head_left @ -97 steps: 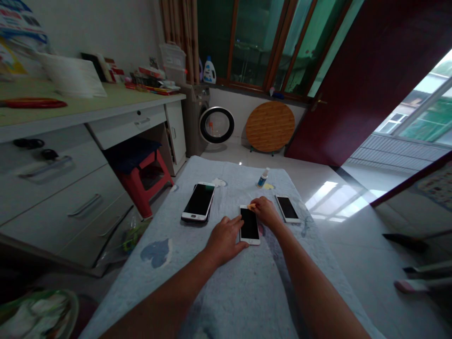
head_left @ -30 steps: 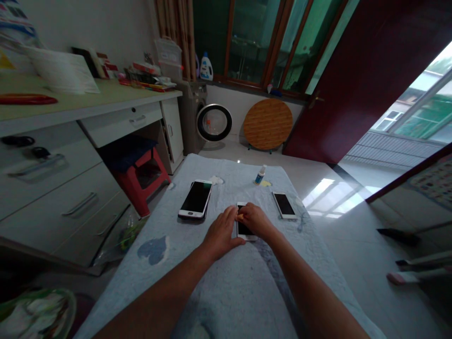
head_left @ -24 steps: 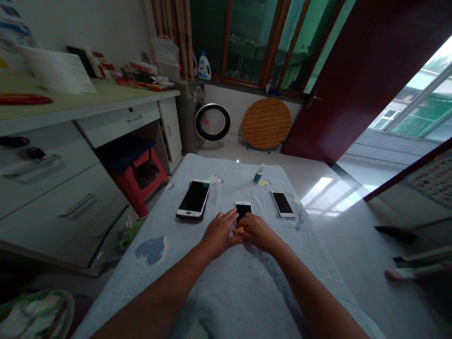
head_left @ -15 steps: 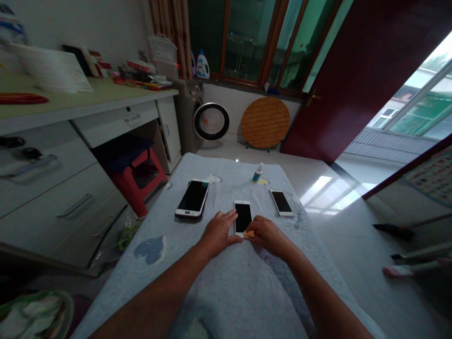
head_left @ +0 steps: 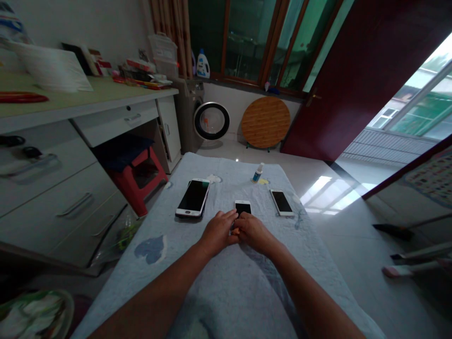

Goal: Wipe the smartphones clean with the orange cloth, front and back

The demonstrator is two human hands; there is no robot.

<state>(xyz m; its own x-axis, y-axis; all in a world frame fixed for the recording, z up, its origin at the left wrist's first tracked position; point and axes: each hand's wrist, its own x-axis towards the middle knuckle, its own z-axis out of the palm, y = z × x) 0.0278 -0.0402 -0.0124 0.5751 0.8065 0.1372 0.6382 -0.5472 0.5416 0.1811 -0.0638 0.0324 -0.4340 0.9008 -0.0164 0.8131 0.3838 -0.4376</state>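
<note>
A white phone point(head_left: 243, 207) with a dark screen lies in the middle of a table covered with pale blue cloth point(head_left: 233, 287). My left hand point(head_left: 218, 231) rests flat along the phone's left edge, fingers stretched out and touching it. My right hand point(head_left: 254, 232) covers the lower part of the phone, fingers closed on a small orange cloth point(head_left: 235, 230) pressed to the screen. A larger white phone point(head_left: 193, 197) lies to the left, a smaller one point(head_left: 281, 202) to the right.
A small spray bottle point(head_left: 257, 173) stands at the table's far edge beside a yellow scrap. A white desk with drawers point(head_left: 56, 155) and a red stool point(head_left: 136, 176) are at the left. Beyond are a washing machine point(head_left: 210, 121), a round wooden board point(head_left: 265, 122) and an open dark red door.
My right hand has slid the orange cloth back and forth over the middle phone's screen, from its top corner to its bottom edge, and now sits over the lower screen. My left hand stayed beside the phone.
</note>
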